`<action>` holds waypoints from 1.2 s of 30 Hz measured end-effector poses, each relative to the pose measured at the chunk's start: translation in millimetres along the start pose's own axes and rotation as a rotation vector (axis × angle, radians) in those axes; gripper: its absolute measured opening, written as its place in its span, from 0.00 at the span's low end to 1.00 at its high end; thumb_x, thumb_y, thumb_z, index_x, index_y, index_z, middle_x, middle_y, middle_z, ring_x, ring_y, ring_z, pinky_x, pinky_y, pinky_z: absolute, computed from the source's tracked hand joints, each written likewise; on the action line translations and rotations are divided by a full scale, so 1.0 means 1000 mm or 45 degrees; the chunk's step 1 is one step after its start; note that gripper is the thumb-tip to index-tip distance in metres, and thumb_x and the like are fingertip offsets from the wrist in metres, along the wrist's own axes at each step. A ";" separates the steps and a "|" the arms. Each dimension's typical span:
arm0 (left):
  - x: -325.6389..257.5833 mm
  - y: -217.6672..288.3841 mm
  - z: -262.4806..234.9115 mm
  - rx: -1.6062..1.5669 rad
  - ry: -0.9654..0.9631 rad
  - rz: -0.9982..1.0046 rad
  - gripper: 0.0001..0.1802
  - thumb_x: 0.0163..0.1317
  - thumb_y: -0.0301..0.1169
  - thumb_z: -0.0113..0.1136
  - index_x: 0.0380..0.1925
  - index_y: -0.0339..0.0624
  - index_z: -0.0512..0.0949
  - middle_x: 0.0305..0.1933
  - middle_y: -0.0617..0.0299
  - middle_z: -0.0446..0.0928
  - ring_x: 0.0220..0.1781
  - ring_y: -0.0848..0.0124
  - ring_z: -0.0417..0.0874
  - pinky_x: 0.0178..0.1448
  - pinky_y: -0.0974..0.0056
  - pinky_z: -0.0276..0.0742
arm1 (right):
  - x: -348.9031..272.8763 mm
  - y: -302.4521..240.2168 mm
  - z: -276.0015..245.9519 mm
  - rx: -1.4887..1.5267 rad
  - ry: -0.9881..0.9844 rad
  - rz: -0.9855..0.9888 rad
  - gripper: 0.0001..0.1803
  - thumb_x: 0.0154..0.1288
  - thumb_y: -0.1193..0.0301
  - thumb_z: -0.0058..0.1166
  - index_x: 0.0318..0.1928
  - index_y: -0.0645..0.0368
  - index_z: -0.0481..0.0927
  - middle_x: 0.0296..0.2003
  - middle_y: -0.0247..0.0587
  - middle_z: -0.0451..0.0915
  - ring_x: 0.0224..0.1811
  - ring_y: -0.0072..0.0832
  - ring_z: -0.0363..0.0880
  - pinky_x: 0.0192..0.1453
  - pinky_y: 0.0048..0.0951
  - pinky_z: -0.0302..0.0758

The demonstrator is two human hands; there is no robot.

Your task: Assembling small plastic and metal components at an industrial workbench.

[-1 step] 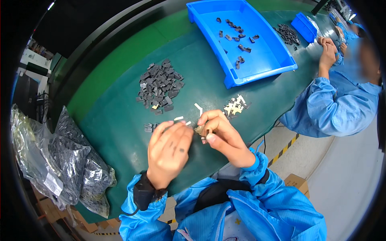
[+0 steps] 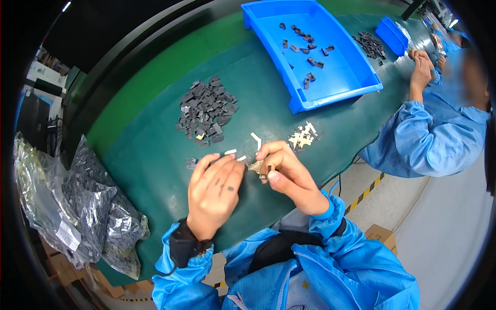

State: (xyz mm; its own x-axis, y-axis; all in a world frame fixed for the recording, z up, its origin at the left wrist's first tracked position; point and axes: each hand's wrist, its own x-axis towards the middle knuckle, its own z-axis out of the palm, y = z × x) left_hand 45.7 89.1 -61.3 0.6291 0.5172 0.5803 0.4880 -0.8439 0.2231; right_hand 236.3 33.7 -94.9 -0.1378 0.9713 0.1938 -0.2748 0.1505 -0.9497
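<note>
In my right hand (image 2: 292, 178), a small dark plastic piece (image 2: 267, 172) is pinched between thumb and fingers. My left hand (image 2: 214, 194) is just left of it, back upward, fingers bent together over the table; its thumb and anything it grips are hidden. White strips (image 2: 230, 152) lie by the left fingertips, and a bent white strip (image 2: 256, 140) lies beyond the hands. A few dark pieces (image 2: 192, 163) sit left of the left hand. Farther off is a heap of dark plastic pieces (image 2: 206, 111), and a small pile of cream-coloured pieces (image 2: 304, 135) is beyond my right hand.
A blue tray (image 2: 341, 95) with several dark pieces stands at the far side of the green table (image 2: 150, 155). Clear plastic bags (image 2: 98, 206) of dark parts lie at left. At right sits another person (image 2: 423, 129) near a small blue bin (image 2: 392, 36) and another dark heap (image 2: 371, 45).
My left hand has shifted slightly to the left, away from my right hand. The right hand keeps its pinch on the dark plastic piece.
</note>
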 end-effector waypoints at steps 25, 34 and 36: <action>0.000 0.003 0.002 -0.299 0.016 -0.245 0.11 0.48 0.11 0.63 0.32 0.34 0.83 0.34 0.56 0.86 0.42 0.61 0.89 0.58 0.52 0.82 | 0.004 -0.009 0.010 -0.226 0.115 0.230 0.04 0.73 0.78 0.53 0.43 0.66 0.75 0.39 0.38 0.75 0.42 0.19 0.77 0.38 0.21 0.76; -0.002 0.002 0.001 -0.315 -0.028 -0.246 0.11 0.49 0.12 0.64 0.32 0.35 0.83 0.34 0.56 0.85 0.43 0.61 0.89 0.59 0.51 0.82 | 0.002 -0.005 0.011 -0.279 0.118 0.196 0.05 0.73 0.77 0.53 0.44 0.66 0.75 0.37 0.39 0.75 0.37 0.21 0.78 0.35 0.23 0.74; -0.003 0.002 0.001 -0.316 -0.033 -0.243 0.11 0.49 0.12 0.64 0.33 0.35 0.83 0.34 0.57 0.85 0.43 0.61 0.89 0.59 0.51 0.82 | 0.002 -0.006 0.011 -0.282 0.118 0.206 0.04 0.73 0.77 0.53 0.44 0.65 0.75 0.36 0.39 0.75 0.36 0.22 0.78 0.35 0.23 0.74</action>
State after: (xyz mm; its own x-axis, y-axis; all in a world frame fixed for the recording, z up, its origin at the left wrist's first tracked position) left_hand 45.2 86.5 -63.5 0.5570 0.6705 0.4900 0.4383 -0.7385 0.5124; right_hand 227.0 32.5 -85.6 -0.0724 0.9971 0.0221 -0.0403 0.0192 -0.9990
